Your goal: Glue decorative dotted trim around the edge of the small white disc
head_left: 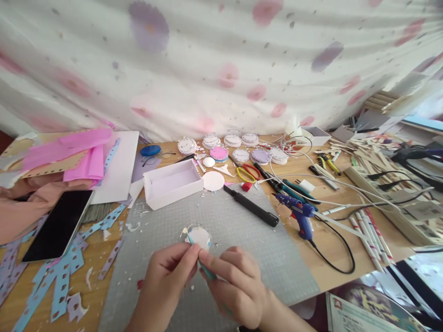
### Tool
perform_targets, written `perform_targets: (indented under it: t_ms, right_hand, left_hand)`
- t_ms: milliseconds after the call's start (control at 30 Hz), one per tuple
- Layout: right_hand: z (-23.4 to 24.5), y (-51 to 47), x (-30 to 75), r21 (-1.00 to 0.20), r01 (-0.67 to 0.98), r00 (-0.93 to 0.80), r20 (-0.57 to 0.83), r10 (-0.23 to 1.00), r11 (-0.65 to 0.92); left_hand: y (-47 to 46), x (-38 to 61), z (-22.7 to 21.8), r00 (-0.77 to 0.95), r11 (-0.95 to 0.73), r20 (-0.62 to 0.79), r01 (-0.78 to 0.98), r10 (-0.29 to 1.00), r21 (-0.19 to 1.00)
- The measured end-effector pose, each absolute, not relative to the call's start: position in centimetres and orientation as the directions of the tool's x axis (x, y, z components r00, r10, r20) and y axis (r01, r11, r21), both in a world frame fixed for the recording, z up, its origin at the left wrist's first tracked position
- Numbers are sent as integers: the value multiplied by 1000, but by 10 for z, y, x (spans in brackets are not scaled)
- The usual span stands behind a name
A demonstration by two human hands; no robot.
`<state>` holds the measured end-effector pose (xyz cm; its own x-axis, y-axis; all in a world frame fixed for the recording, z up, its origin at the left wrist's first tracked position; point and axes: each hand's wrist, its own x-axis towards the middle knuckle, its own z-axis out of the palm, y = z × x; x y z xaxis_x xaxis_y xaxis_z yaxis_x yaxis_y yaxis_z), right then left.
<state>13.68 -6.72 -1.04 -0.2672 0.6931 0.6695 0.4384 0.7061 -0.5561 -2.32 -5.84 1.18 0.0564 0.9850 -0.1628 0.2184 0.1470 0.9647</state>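
Over the grey cutting mat (166, 226), both hands meet at a narrow teal strip (208, 272), which looks like paper. My left hand (169, 272) is closed, its thumb and forefinger pinching the strip near its far end. The right hand (238, 281) is closed too, fingers wrapped round the strip's nearer length. Just beyond the fingertips lies a small white disc (200, 236) with a clear, scalloped-looking rim. The strip's tip reaches over its left part. My fingers hide the near edge of the disc and some of the strip.
A white open box (173, 186) stands behind the mat. Stacks of decorated discs (218, 154) line the back. A black craft knife (256, 208) and a blue glue gun (297, 212) with cords lie right. Left are a phone (57, 226) and cut paper strips (62, 281).
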Motion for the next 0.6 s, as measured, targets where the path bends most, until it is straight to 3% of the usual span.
perform_targets:
  t_ms: [67,133,200,267,333,433,600]
  right_hand:
    - [-14,-70,142,-375,427,-460,693,555,823]
    - [-24,-77,156,-360,509,-437,674,595,782]
    - [-38,-83,179,-479,674,-78,711,699,562]
    - [-50,-85,208,-640,725,386,683,619,254]
    - [-60,-81,238,-681,732,557,607,566,10]
    - [-74,-64,276,-596,754,623,513,591,-277]
    - [-93,-39,299,-482,807,539,363,760,-342]
  left_hand:
    - [-63,-30,3,9,154,-161,228,987,961]
    - [-66,-41,-1,-21,138,-138,285,990,949]
    - [-69,-53,-3,-37,117,-111,346,993,931]
    - [-72,-67,-5,-36,100,-93,374,995,922]
    - [-74,-80,-8,-38,92,-83,380,996,920]
    - [-74,-94,-15,-69,104,-84,375,994,921]
    - [-54,-98,-19,-58,105,-91,345,994,933]
